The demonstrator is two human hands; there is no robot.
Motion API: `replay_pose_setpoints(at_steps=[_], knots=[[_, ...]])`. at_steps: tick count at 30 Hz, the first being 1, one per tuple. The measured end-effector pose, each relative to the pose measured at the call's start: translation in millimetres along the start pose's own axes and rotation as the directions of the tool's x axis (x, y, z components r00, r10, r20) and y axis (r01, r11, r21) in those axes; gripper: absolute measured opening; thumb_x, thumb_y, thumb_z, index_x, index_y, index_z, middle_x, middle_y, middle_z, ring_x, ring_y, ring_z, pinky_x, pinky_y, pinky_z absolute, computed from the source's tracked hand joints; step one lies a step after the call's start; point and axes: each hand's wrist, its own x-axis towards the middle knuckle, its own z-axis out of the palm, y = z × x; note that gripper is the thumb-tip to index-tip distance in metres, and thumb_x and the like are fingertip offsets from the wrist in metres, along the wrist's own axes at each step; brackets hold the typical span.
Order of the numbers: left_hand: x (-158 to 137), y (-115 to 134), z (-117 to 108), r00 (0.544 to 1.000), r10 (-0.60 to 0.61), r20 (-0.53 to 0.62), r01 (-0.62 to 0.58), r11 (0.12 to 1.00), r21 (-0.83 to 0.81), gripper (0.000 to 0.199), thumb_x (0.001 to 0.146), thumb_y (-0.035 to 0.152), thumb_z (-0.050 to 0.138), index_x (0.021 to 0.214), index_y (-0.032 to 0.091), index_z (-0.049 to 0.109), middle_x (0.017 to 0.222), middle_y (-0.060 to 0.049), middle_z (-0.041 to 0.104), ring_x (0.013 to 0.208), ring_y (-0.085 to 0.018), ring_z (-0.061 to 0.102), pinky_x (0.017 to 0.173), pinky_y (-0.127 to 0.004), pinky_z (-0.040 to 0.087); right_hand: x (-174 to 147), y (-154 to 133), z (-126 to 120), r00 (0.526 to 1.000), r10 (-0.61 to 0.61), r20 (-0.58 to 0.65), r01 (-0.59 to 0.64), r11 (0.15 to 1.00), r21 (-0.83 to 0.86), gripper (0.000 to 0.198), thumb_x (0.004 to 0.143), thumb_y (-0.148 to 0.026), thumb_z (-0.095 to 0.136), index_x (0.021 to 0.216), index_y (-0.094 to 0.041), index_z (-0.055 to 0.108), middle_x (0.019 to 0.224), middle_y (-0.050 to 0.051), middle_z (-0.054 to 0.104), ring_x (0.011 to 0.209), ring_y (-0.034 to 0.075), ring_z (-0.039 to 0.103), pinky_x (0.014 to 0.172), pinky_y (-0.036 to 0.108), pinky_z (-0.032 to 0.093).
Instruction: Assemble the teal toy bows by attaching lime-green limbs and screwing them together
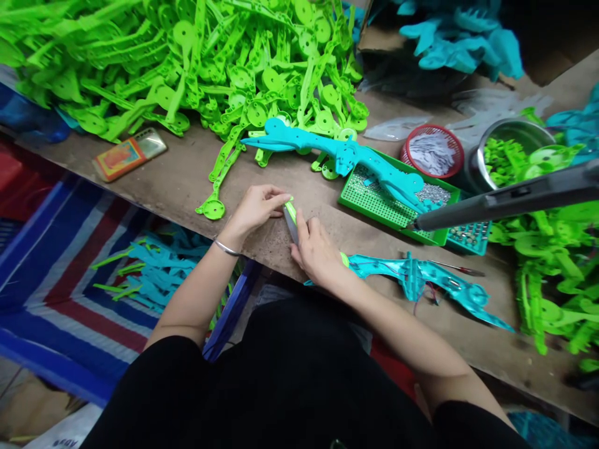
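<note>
A slim piece, bright green along one side and grey along the other, is held upright on a slant between my hands. My left hand is closed, its thumb and fingertips pinching the upper end. My right hand wraps round the lower part, and its fingers hide much of the piece. Just right of that wrist lies an open blue plastic shell half with thin wires. Behind the hands, another blue shell rests across a green basket of small metal parts.
Green plastic parts are heaped at the back. A dark electric screwdriver juts in from the right. A red basket, a metal bowl and a thin screwdriver are there too. A phone lies left, above a striped bin.
</note>
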Motion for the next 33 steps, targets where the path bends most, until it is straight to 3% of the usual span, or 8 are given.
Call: replay_pose_setpoints(at_steps=[3,6,10,15,22,26,30,33], knots=[[-4.6,4.1,1.6,0.989,-0.119,0.086,0.130,0.982,-0.138,0.020,0.078,0.028,0.083,0.076,0.013,0.070,0.073,-0.005,0.072,0.066,-0.014,0.069,0.065,-0.026,0.061,-0.7,-1.1,-8.0,1.000,0.023,0.022,-0.024,0.998,0.066,0.073,0.093,-0.024,0.049,0.158,0.001,0.026,0.127,0.028,0.055,0.115,0.036,0.057,0.100,0.053,0.050],[-6.5,4.8,2.1,0.986,-0.142,0.085,0.156,0.968,-0.197,0.020,0.075,0.026,0.084,0.074,0.013,0.069,0.069,-0.004,0.071,0.062,-0.012,0.068,0.062,-0.024,0.060,6.6,7.8,-18.8,0.997,0.045,0.068,-0.063,0.952,0.301,0.064,0.097,-0.035,0.048,0.152,-0.003,0.040,0.125,0.024,0.060,0.115,0.032,0.059,0.102,0.049,0.048],[-6.5,1.8,3.0,0.989,-0.132,0.062,0.142,0.970,-0.196,0.026,0.071,0.028,0.088,0.074,0.013,0.067,0.067,-0.003,0.070,0.060,-0.012,0.068,0.064,-0.027,0.062,24.6,29.3,-24.8,0.973,0.041,0.227,-0.186,0.721,0.668,0.038,0.093,-0.035,0.053,0.118,-0.012,0.069,0.091,0.005,0.070,0.084,0.017,0.061,0.080,0.031,0.048],[-8.7,-1.0,8.8,0.996,-0.093,0.006,0.092,0.975,-0.201,0.028,0.073,0.032,0.086,0.079,0.014,0.066,0.069,-0.001,0.069,0.062,-0.012,0.067,0.068,-0.030,0.063,33.4,37.3,-20.6,0.936,0.134,0.326,-0.349,0.490,0.799,0.026,0.079,-0.033,0.066,0.093,-0.012,0.073,0.072,-0.002,0.062,0.064,0.009,0.047,0.061,0.023,0.037],[-58.1,-17.4,41.9,0.986,-0.042,-0.162,-0.028,0.914,-0.405,0.047,0.078,0.039,0.081,0.112,0.020,0.055,0.091,0.001,0.071,0.081,-0.012,0.071,0.083,-0.029,0.060,31.0,31.8,-24.6,0.929,0.164,0.331,-0.369,0.411,0.833,0.016,0.079,-0.024,0.068,0.089,-0.013,0.073,0.072,-0.002,0.065,0.063,0.009,0.049,0.063,0.023,0.039],[-100.7,-31.7,74.0,0.995,-0.050,-0.086,0.006,0.893,-0.450,0.068,0.063,0.040,0.092,0.116,0.021,0.053,0.102,-0.004,0.074,0.096,-0.017,0.073,0.089,-0.030,0.058,30.0,31.3,-26.8,0.923,0.166,0.348,-0.385,0.341,0.858,0.009,0.079,-0.020,0.068,0.085,-0.014,0.072,0.073,-0.001,0.068,0.067,0.010,0.055,0.067,0.023,0.044],[-116.2,-39.4,98.3,0.993,-0.117,0.031,0.118,0.880,-0.460,0.061,0.063,0.043,0.091,0.107,0.021,0.055,0.097,-0.003,0.074,0.085,-0.018,0.073,0.075,-0.029,0.060,28.6,29.9,-28.0,0.930,0.177,0.323,-0.366,0.354,0.861,0.009,0.078,-0.019,0.068,0.085,-0.014,0.071,0.072,-0.002,0.065,0.065,0.009,0.052,0.065,0.023,0.041],[-114.6,-42.5,105.8,0.990,-0.139,0.007,0.128,0.887,-0.445,0.057,0.064,0.045,0.090,0.103,0.020,0.056,0.089,-0.001,0.072,0.074,-0.016,0.071,0.064,-0.026,0.058,28.8,31.6,-28.0,0.938,0.144,0.315,-0.346,0.406,0.846,0.013,0.080,-0.021,0.067,0.089,-0.013,0.071,0.072,-0.003,0.063,0.064,0.009,0.049,0.063,0.023,0.039]])
